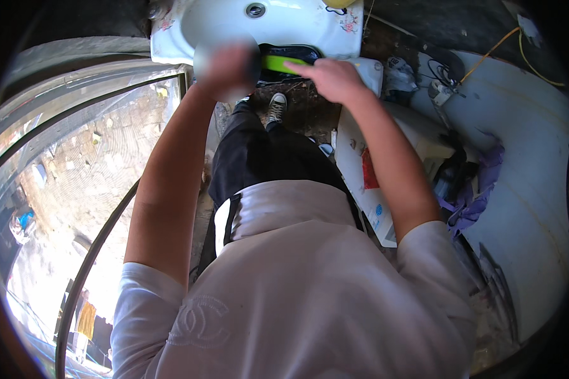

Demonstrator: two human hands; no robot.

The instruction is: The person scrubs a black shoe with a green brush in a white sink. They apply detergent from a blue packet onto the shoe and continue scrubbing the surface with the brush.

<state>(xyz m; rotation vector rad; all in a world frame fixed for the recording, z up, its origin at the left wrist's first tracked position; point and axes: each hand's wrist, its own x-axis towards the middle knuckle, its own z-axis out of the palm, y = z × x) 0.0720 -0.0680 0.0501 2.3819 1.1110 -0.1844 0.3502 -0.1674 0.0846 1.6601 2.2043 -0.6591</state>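
My right hand (334, 78) grips a bright green handle (284, 64), with the index finger laid along it. The handle points left toward my left hand (230, 71), which is raised in front of the sink's near left edge. A blurred round patch covers most of the left hand, so its fingers and anything in them cannot be made out. Behind and below the green handle is a glossy black object (308, 51), perhaps a tray or bag, at the near rim of the white ceramic sink (289, 26). The far end of the green item is hidden near the blurred patch.
The sink has a metal drain (255, 10) and a yellow object (339, 3) on its far right. A white cabinet or box (360, 189) stands to the right, with a red item (370, 170) and purple plastic (483, 189) by it. A dark-framed window (104, 241) is at left.
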